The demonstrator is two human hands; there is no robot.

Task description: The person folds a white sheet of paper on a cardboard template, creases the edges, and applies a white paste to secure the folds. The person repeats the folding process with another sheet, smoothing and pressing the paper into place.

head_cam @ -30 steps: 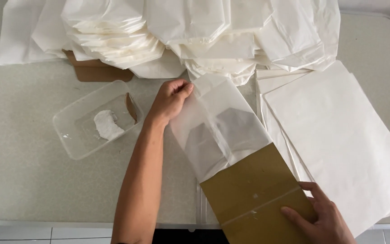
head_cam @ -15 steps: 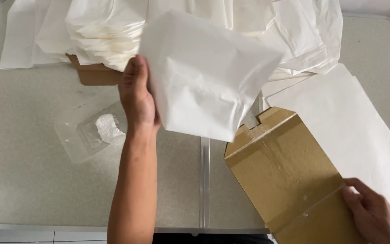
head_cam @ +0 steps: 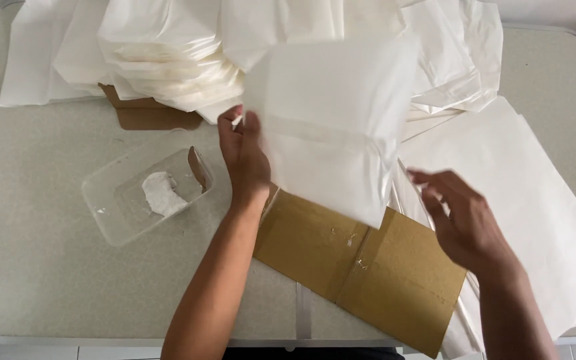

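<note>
A speckled grey tabletop (head_cam: 48,280) carries everything. At its far left corner lie folded white sheets (head_cam: 31,60), and beside them a stack of white paper bags (head_cam: 168,60) rests partly on a brown card (head_cam: 151,115). Nearer the front edge sits a clear plastic tub (head_cam: 148,197) with a white crumpled wad (head_cam: 160,195) inside and a small brown scrap (head_cam: 199,168) leaning at its right wall.

Just right of the tub, the left hand (head_cam: 245,157) is raised off the tabletop, its fingers closed on the left edge of a white bag (head_cam: 331,127). The bag hangs in the air, blurred, above the middle of the tabletop, covering part of the heap behind it. Below it a flat cardboard piece (head_cam: 361,270) lies askew on the tabletop, its near corner reaching past the front edge.

The right hand (head_cam: 465,220) hovers over the cardboard's right end, fingers spread wide and curled, holding nothing; its fingertips are near the bag's lower right corner but apart from it. Under and beyond that hand a pile of flat white sheets (head_cam: 535,193) fans out to the right edge, and more crumpled white bags (head_cam: 461,60) lie at the far right.
</note>
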